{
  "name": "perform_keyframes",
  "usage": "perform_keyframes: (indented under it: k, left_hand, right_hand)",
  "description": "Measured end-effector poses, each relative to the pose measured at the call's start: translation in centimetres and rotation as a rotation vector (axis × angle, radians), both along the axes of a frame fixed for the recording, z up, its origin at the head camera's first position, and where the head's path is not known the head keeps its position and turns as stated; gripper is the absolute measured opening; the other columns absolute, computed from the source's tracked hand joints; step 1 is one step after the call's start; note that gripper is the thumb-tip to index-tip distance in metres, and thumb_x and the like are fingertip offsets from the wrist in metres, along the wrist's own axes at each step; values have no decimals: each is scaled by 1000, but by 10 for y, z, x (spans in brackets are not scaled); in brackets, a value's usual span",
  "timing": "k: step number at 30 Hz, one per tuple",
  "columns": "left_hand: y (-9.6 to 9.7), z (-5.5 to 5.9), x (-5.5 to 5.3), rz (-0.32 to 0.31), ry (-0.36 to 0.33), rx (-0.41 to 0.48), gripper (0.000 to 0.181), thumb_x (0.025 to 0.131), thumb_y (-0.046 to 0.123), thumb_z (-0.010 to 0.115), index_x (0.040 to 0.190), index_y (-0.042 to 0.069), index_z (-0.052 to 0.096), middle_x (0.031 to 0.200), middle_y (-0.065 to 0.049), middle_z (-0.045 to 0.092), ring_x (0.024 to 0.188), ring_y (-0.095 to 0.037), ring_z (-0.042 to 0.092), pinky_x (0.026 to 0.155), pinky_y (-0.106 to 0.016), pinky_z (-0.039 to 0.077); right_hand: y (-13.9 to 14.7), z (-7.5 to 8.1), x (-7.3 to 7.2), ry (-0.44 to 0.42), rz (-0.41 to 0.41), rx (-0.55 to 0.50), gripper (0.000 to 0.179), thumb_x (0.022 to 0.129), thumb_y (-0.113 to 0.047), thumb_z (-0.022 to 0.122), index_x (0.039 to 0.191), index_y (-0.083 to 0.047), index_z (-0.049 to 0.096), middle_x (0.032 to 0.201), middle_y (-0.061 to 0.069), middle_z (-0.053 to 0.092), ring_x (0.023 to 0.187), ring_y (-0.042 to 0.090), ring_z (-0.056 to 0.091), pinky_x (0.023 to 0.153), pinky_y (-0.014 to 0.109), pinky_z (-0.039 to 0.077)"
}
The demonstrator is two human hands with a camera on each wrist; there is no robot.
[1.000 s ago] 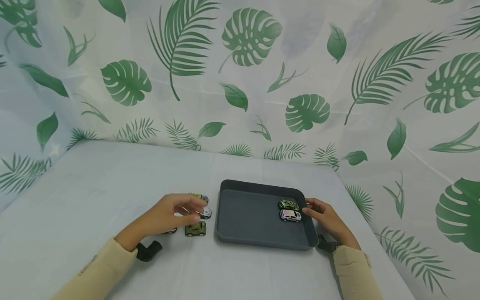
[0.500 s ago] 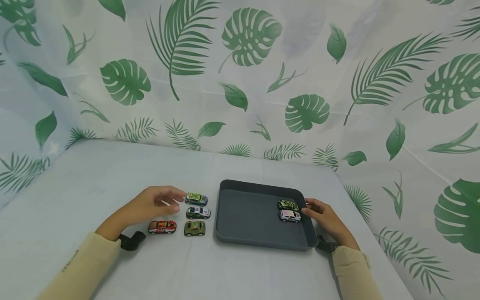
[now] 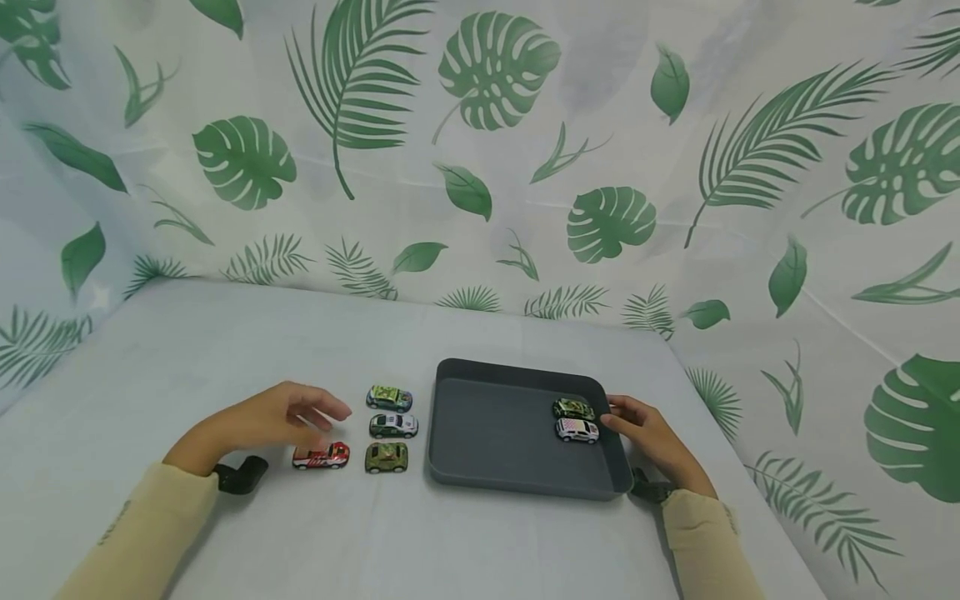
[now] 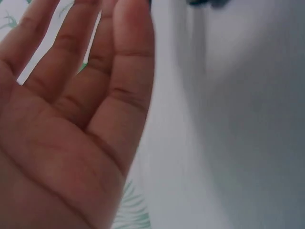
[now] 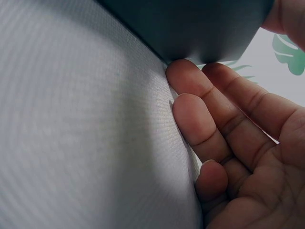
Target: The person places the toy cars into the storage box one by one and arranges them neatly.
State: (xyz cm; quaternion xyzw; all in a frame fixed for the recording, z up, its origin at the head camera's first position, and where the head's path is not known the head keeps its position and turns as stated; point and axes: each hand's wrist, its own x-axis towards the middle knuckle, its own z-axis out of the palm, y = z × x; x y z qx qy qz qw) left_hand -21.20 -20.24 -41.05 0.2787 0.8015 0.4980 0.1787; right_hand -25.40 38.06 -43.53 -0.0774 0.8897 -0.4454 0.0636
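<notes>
My left hand [image 3: 273, 419] hovers just behind a red toy car [image 3: 321, 456], its fingers loosely bent and nothing in them; its thumb overlaps the car in the head view. The left wrist view shows the bare palm and fingers [image 4: 131, 71]. To the right stand a yellow-green toy car [image 3: 389, 397], a white-and-green toy car [image 3: 393, 426] and a camouflage toy car [image 3: 386, 457]. My right hand [image 3: 654, 437] pinches the right wall of a dark grey tray [image 3: 517, 492], thumb over the rim, fingertips [image 5: 186, 76] against the outside.
In the tray's right side lie a dark green camouflage car [image 3: 573, 408] and a white-and-pink car [image 3: 577, 430]. Behind the white table [image 3: 300, 333] hangs a leaf-printed cloth [image 3: 390, 192], which also runs along the right side.
My left hand has drawn left, away from the group of cars near the tray, and is now by the red car. The right hand and tray stay put.
</notes>
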Motion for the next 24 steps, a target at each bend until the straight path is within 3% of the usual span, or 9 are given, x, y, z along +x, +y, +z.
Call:
perform_keyframes:
  k: [7,17,24]
  left_hand:
    - [-6,1,2,-7,-48,-72,50,87,11,86,131,-8,70,130,-19,72,111,-28,69,90,-33,58]
    - [-3,-3,1,-9,-63,-143,49,73,0,92,119,-2,76,114,-2,74,98,-20,60,80,-30,52]
    - [-2,-6,1,5,-41,-182,42,74,1,93,113,4,78,102,1,70,92,-19,58,76,-29,50]
  right_hand:
    - [-1,1,1,3,1,4,56,109,-18,64,152,15,48,133,27,68,114,19,66,114,65,44]
    - [0,0,1,1,6,-7,57,110,-18,64,153,15,47,133,27,67,115,18,65,114,67,42]
    - [-1,1,1,-9,-2,-4,58,109,-19,64,152,15,47,134,28,67,116,21,65,115,67,41]
